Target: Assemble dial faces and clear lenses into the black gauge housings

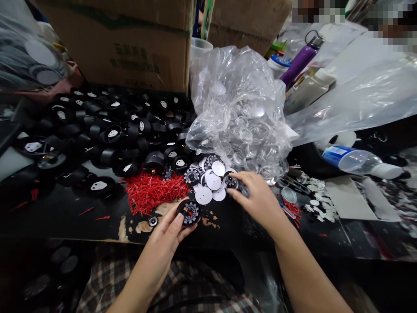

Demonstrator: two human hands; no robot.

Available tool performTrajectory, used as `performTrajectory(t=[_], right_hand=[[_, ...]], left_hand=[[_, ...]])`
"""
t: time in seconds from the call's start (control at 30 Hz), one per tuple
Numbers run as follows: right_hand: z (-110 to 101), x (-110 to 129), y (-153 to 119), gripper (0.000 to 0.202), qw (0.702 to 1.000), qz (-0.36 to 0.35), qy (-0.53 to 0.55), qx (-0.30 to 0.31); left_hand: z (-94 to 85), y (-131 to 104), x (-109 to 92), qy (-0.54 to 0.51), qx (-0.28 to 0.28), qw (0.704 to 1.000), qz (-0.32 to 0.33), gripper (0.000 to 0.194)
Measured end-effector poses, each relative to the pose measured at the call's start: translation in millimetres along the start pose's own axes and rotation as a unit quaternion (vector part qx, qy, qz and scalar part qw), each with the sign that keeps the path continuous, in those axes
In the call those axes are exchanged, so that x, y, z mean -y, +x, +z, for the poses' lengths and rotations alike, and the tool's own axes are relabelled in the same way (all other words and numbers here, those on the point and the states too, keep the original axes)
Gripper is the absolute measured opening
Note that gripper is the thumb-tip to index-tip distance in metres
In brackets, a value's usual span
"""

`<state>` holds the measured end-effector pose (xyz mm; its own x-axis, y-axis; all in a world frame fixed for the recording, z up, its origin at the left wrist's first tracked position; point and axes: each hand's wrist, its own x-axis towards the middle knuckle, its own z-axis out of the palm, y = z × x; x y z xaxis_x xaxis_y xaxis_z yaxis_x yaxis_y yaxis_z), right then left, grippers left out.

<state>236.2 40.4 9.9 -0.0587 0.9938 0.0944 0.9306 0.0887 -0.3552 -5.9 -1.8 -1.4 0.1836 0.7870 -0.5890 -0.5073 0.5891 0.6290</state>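
Note:
My left hand [171,228] grips a round black gauge [189,213], its numbered dial facing up with a red needle across it. Over the right edge of a pile of loose dial discs [203,195], my right hand [256,195] has thumb and index finger closed around a round black dial piece [231,181]. Some discs in that pile lie white side up, others show black printed faces. Left of the discs spreads a heap of small red needles [156,191]. A small round metal-and-black part [153,221] lies near my left hand.
Many black gauge housings [112,134] crowd the left. A plastic bag of clear lenses [246,134] stands behind the discs. To the right are a bottle with a blue label [361,161], small white pieces [321,198] and a purple flask [301,61]. Cardboard boxes [130,48] rise behind.

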Motion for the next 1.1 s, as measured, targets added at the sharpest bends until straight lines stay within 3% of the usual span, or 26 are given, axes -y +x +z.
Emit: performTrajectory(t=[0.1, 0.27, 0.4, 0.47, 0.6, 0.63, 0.7, 0.8, 0.97, 1.1], right_hand=[[7.1, -1.3, -3.5, 0.044, 1.0, 0.017, 0.004, 0.017], [10.6, -7.4, -2.5, 0.031, 0.997, 0.03, 0.062, -0.032], [3.6, -4.5, -7.2, 0.029, 0.985, 0.085, 0.112, -0.103], [1.7, 6.8, -10.8, 0.03, 0.965, 0.124, 0.202, -0.111], [5.6, 51.7, -17.3, 0.035, 0.878, 0.16, 0.45, 0.02], [7.6, 64.1, -18.9, 0.035, 0.877, 0.144, 0.456, 0.051], [11.7, 84.6, -21.8, 0.033, 0.907, 0.09, 0.406, 0.059], [16.3, 99.6, -23.2, 0.033, 0.95, 0.001, 0.31, 0.023], [14.4, 101.8, -15.3, 0.024, 0.958, -0.028, 0.28, 0.061], [16.5, 109.1, -8.4, 0.037, 0.977, -0.039, 0.212, 0.0]], left_hand=[[2.9, 0.5, -1.5, 0.001, -0.005, 1.0, 0.001, 0.036], [4.8, -1.1, -2.2, 0.006, -0.001, 1.0, 0.004, 0.034], [2.3, -1.3, -2.2, -0.009, 0.008, 1.0, 0.001, 0.033], [1.8, -0.7, -2.8, -0.021, 0.008, 1.0, -0.006, 0.034], [6.0, 0.6, -4.7, -0.057, 0.038, 0.997, -0.033, 0.032], [7.5, 0.9, -4.9, -0.067, 0.052, 0.996, -0.038, 0.031], [9.5, 1.6, -5.1, -0.073, 0.07, 0.995, -0.029, 0.031], [8.4, 2.3, -5.0, -0.038, 0.064, 0.997, 0.022, 0.027], [2.3, -2.0, -3.1, 0.09, 0.049, 0.991, 0.088, 0.036], [2.2, -10.1, -2.0, 0.162, 0.083, 0.976, 0.116, 0.039]])
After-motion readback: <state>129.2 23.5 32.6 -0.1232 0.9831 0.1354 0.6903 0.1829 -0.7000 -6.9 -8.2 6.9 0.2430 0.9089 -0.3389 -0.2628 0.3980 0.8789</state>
